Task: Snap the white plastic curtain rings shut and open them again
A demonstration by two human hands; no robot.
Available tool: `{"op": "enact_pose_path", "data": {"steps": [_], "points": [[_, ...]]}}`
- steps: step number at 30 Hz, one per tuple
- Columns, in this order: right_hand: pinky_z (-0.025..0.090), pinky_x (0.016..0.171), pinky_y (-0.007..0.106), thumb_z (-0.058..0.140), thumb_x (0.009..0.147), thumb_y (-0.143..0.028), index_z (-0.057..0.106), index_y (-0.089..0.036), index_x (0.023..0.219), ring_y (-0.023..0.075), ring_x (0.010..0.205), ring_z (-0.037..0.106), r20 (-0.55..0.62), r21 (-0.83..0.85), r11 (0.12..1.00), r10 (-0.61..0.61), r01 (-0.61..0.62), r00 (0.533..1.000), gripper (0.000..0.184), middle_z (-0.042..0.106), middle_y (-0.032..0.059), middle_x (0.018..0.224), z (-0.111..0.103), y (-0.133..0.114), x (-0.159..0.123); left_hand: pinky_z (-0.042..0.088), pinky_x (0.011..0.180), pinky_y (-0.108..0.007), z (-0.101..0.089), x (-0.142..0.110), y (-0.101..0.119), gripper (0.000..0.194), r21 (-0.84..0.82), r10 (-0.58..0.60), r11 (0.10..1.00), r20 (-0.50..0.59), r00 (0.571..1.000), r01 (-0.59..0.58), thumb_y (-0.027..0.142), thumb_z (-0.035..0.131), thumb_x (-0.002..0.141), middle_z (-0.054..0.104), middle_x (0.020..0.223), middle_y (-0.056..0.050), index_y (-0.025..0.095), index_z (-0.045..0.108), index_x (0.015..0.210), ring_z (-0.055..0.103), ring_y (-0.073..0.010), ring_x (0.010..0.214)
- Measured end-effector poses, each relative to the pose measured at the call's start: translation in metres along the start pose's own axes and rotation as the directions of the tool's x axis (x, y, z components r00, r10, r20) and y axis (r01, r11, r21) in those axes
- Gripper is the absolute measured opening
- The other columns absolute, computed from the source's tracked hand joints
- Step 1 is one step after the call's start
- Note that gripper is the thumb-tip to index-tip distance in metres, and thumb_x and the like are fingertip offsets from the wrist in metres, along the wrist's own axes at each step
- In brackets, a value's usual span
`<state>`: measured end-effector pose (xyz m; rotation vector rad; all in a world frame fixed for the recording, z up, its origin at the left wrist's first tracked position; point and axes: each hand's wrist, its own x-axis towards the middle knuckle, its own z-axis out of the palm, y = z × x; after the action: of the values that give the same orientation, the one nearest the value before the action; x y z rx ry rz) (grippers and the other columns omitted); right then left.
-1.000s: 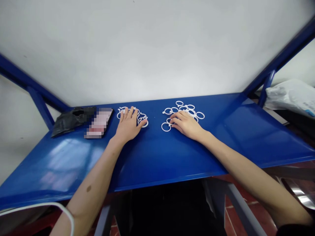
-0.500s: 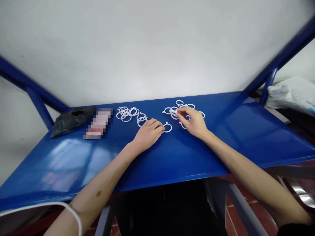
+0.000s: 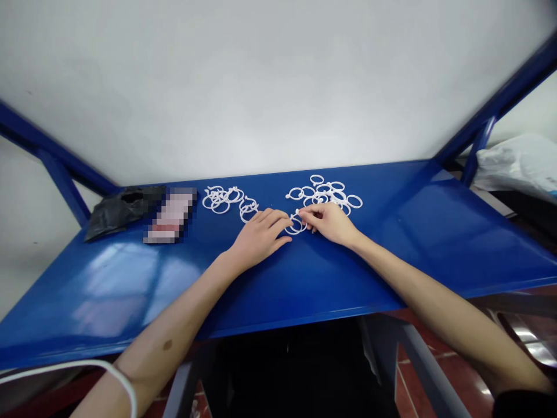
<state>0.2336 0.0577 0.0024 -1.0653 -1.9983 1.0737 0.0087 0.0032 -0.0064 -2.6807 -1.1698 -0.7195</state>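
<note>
My right hand pinches a white plastic ring with a small knob between thumb and fingers. That ring overlaps a second white ring lying flat on the blue table. Beside them, my left hand rests low with its fingers stretched out and its thumb apart; the fingertips are at the left edge of the rings. Behind my right hand spreads a loose pile of white rings. Left of my left hand lie more rings, a linked cluster and a short chain.
A crumpled black bag and a blurred pinkish flat object lie at the table's left. Blue frame bars flank the white wall. A white plastic bag is at the right. A white cable crosses my left forearm.
My right hand has come away from the pile, toward me and left, bringing a ring to the one near my left hand. My left thumb has spread away from its fingers.
</note>
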Motion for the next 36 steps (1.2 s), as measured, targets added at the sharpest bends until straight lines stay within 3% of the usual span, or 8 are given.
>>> {"op": "enact_pose_path", "data": {"steps": [3,7,11,17,24,29,33,36], "points": [[0.052,0.063,0.030,0.056,0.097,-0.033,0.078,-0.020,0.090,0.0127,0.057,0.062,-0.025,-0.129,0.990,-0.063,0.059,0.998,0.026,0.071,-0.0001,0.068,0.003,0.000,0.001,0.049,0.088,-0.036,0.005,0.001,0.001,0.018,0.016,0.052,0.998,0.033,0.998,-0.053,0.030,0.055,0.101,0.069,0.115,-0.007,0.021,0.067,0.110,0.061,-0.0215,0.103],[0.052,0.072,0.031,0.061,0.095,-0.027,0.077,-0.018,0.099,0.0160,0.072,0.066,-0.073,-0.325,0.930,-0.205,0.171,0.976,0.019,0.073,0.0044,0.084,0.006,0.001,0.003,0.047,0.086,-0.035,0.009,0.003,0.002,0.023,-0.003,0.047,0.999,0.095,0.994,-0.047,0.026,0.045,0.105,0.071,0.106,-0.005,0.019,0.066,0.103,0.060,-0.0202,0.098],[0.052,0.075,0.032,0.064,0.095,-0.025,0.071,-0.015,0.108,0.0171,0.079,0.065,-0.043,-0.394,0.886,-0.283,0.244,0.958,0.018,0.070,0.0077,0.096,0.006,0.006,0.004,0.048,0.085,-0.035,0.008,0.004,0.003,0.023,-0.033,0.008,0.999,0.118,0.993,-0.005,0.028,0.045,0.104,0.068,0.107,-0.007,0.017,0.063,0.113,0.057,-0.0207,0.093],[0.053,0.072,0.031,0.053,0.100,-0.024,0.068,-0.016,0.104,0.0171,0.083,0.064,0.130,-0.532,0.763,-0.355,0.367,0.926,0.017,0.063,0.0093,0.106,0.006,0.001,-0.003,0.048,0.084,-0.034,0.008,0.003,0.003,0.021,-0.073,-0.012,0.997,0.086,0.996,0.018,0.023,0.045,0.104,0.065,0.104,-0.007,0.017,0.064,0.098,0.056,-0.0191,0.090],[0.055,0.079,0.036,0.057,0.099,-0.029,0.068,-0.014,0.105,0.0220,0.093,0.065,0.370,-0.547,0.604,-0.446,0.579,0.815,0.021,0.067,0.0118,0.108,0.005,-0.007,-0.011,0.041,0.073,-0.034,0.010,0.001,0.003,0.027,0.167,0.044,0.985,0.033,0.999,-0.049,0.021,0.042,0.105,0.066,0.085,-0.006,0.016,0.062,0.088,0.056,-0.0198,0.080],[0.047,0.071,0.031,0.044,0.106,-0.029,0.068,-0.014,0.091,0.0175,0.077,0.061,0.384,-0.657,0.467,-0.469,0.592,0.796,0.032,0.068,0.0071,0.089,0.011,-0.004,-0.009,0.037,0.067,-0.033,0.004,0.004,0.009,0.036,0.308,0.170,0.939,-0.018,0.985,-0.156,0.015,0.034,0.105,0.061,0.073,-0.005,0.016,0.059,0.079,0.054,-0.0195,0.070],[0.038,0.063,0.033,0.039,0.107,-0.021,0.068,-0.012,0.090,0.0176,0.070,0.059,0.308,-0.812,0.314,-0.485,0.492,0.818,0.034,0.069,0.0085,0.087,0.019,-0.016,-0.016,0.034,0.065,-0.035,0.001,0.008,0.013,0.035,0.392,0.119,0.914,-0.020,0.993,-0.101,0.012,0.033,0.103,0.061,0.072,-0.005,0.016,0.059,0.081,0.054,-0.0202,0.064],[0.036,0.060,0.034,0.036,0.106,-0.018,0.068,-0.012,0.089,0.0177,0.067,0.060,0.241,-0.868,0.284,-0.475,0.406,0.847,0.037,0.070,0.0096,0.087,0.025,-0.022,-0.019,0.034,0.066,-0.037,0.000,0.009,0.019,0.030,0.423,0.033,0.906,-0.002,0.999,-0.029,0.011,0.036,0.101,0.063,0.074,-0.005,0.016,0.060,0.085,0.056,-0.0215,0.065]]}}
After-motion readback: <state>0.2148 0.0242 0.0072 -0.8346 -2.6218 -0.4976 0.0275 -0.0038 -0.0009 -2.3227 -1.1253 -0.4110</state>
